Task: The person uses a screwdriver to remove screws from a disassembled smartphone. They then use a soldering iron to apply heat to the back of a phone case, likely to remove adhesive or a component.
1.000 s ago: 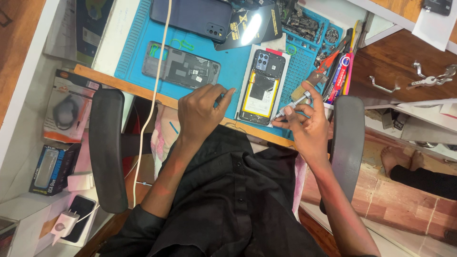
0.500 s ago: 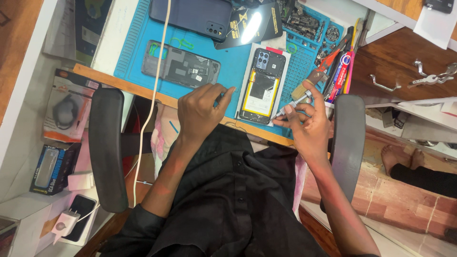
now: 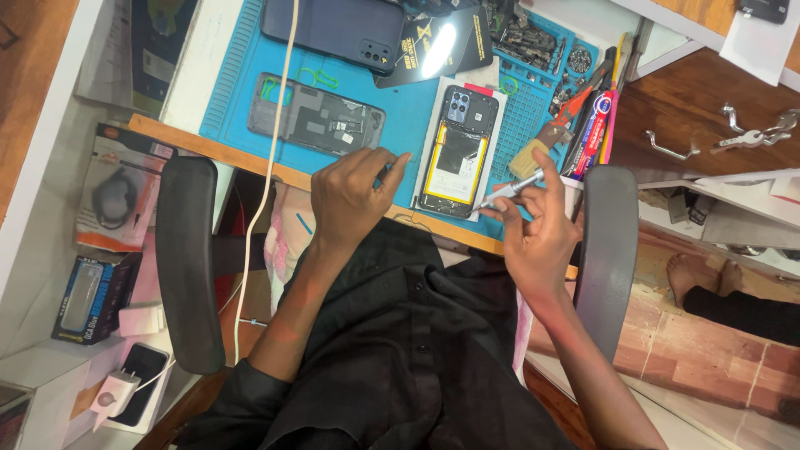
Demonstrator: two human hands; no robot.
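An opened phone (image 3: 458,150) with a yellow-edged battery lies on the blue work mat (image 3: 400,92), back side up. My right hand (image 3: 537,229) holds a small silver screwdriver (image 3: 510,190) by its shaft, its tip just beside the phone's lower right corner. My left hand (image 3: 354,196) is curled at the desk's front edge, its fingertips touching the mat between the opened phone and a stripped grey phone frame (image 3: 317,117).
A dark blue phone back cover (image 3: 333,29), a glossy black card (image 3: 437,42), a tray of small parts (image 3: 525,33), a brush (image 3: 529,158) and pens (image 3: 596,121) lie on the mat. A white cable (image 3: 271,158) hangs over the desk. Chair armrests (image 3: 187,258) flank me. Boxes sit left.
My right hand has shifted a little, turning the screwdriver near the phone's lower right corner. The camera view drifted slightly. My left hand has stayed at the desk edge.
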